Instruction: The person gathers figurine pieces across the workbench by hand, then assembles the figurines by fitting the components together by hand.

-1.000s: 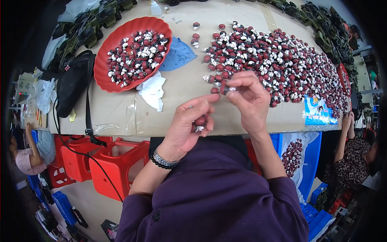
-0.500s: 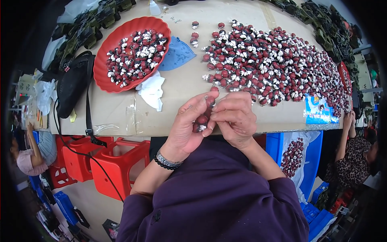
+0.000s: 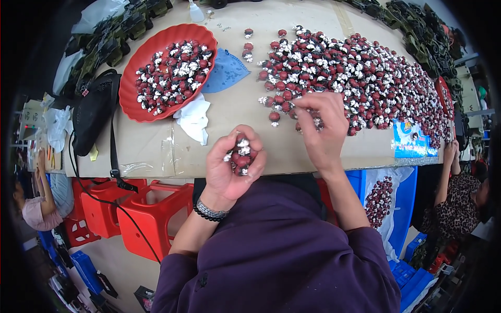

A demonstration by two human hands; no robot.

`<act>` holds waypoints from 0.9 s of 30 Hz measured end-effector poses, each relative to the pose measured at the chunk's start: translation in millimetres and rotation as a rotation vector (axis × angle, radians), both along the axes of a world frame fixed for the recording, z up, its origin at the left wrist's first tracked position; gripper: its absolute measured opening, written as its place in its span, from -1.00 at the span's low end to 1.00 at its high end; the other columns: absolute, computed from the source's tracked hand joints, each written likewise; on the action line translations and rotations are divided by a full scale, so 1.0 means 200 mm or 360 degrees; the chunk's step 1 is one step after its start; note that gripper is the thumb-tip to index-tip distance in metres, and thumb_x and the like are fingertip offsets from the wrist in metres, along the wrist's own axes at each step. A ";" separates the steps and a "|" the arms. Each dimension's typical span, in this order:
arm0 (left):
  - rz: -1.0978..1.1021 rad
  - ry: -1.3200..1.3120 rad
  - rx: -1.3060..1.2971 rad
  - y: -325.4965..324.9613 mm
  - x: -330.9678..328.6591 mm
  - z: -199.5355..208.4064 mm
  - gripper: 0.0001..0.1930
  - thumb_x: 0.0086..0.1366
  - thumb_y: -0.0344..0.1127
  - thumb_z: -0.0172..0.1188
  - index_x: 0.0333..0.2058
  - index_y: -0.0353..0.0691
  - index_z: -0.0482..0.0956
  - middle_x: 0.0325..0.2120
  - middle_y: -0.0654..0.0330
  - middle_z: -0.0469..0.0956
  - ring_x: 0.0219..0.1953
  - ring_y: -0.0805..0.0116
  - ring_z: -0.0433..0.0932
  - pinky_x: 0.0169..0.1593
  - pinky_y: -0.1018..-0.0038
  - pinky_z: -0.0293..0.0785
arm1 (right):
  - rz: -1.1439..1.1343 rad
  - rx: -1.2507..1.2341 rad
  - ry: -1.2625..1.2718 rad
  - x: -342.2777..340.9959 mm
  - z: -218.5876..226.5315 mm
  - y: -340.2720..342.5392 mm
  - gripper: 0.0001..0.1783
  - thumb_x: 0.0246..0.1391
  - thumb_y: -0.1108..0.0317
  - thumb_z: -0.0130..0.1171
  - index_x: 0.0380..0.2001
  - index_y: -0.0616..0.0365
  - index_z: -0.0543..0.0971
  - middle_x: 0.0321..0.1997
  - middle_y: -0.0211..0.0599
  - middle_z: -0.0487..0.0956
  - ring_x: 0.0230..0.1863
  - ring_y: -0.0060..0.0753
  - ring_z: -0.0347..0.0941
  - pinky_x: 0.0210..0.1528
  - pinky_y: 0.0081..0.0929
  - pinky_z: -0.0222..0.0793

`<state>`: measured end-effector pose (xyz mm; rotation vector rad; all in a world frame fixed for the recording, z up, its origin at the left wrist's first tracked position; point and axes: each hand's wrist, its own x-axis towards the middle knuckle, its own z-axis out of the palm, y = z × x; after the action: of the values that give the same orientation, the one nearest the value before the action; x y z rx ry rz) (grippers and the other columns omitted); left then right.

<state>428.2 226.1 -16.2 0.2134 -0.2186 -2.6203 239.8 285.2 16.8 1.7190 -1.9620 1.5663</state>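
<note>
My left hand is palm up over the table's near edge, fingers curled round several small red, black and white figurines. To its right, my right hand is at the near left part of a large pile of the same figurines. Its thumb and index fingertip come together beside the figurines there; what they pinch, if anything, I cannot make out. A lone figurine stands between my two hands, just off the pile.
A red scalloped bowl of figurines stands left, by a blue cloth and white tissue. A black bag lies farther left, red stools below. A blue bin is lower right. People work at both sides.
My hands have parted: the right has moved right and away to the pile, while the left has dropped slightly left and turned, showing the figurines in its palm. A lone figurine is now uncovered.
</note>
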 end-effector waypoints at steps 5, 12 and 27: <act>0.0055 -0.0028 -0.0184 -0.01 0.03 0.02 -0.76 0.25 -0.22 0.10 -0.21 -0.24 0.43 -0.22 0.05 0.56 -0.49 0.11 0.52 -0.63 0.46 0.33 | 0.0043 0.0563 0.0577 0.06 0.02 -0.02 -0.66 -0.25 0.37 0.39 -0.29 0.03 0.58 -0.32 -0.41 0.42 -0.22 -0.26 0.29 -0.19 -0.31 0.16; 0.0127 -0.0315 -0.0311 0.00 0.04 -0.01 -0.75 0.31 -0.21 0.20 -0.37 -0.28 0.45 -0.40 0.18 0.46 -0.48 0.30 0.49 -0.64 0.61 0.25 | 0.0034 0.0624 0.0663 0.07 -0.05 -0.04 -0.68 -0.26 0.42 0.37 -0.33 0.06 0.55 -0.32 -0.40 0.43 -0.23 -0.23 0.30 -0.19 -0.31 0.17; 0.0065 -0.0659 -0.0527 0.04 -0.08 0.10 -0.79 0.30 -0.30 0.23 -0.18 -0.29 0.50 -0.51 0.30 0.48 -0.55 0.55 0.46 -0.62 0.68 0.24 | 0.0989 0.0444 -0.1994 0.08 0.00 0.05 -0.65 -0.11 0.52 0.40 -0.21 0.22 0.53 -0.26 -0.50 0.46 -0.25 -0.67 0.40 -0.11 -0.65 0.32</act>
<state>413.0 234.4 4.7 0.6328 -0.7713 -2.4261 254.9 295.7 16.3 1.6591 -2.1733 3.3316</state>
